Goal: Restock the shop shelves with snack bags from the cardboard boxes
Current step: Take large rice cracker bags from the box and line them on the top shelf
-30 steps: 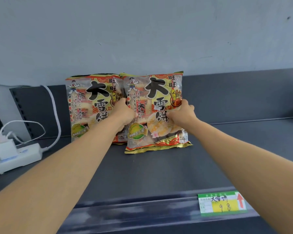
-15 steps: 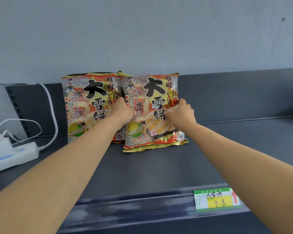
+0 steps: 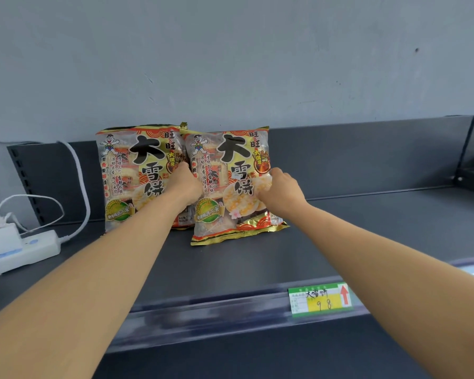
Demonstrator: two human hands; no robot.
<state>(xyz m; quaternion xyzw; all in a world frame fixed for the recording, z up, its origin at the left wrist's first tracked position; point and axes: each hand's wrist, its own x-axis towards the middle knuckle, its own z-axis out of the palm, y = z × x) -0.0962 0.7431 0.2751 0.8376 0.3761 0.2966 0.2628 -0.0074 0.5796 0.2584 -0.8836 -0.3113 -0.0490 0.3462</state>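
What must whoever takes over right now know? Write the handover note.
Hands: the left hand grips the right bag at its left edge; the right hand grips its right side.
Things: the left bag and the right bag stand side by side at the back of the shelf.
Done: two bags shelved.
Left: let go and fill the rest of the shelf. The boxes are out of view.
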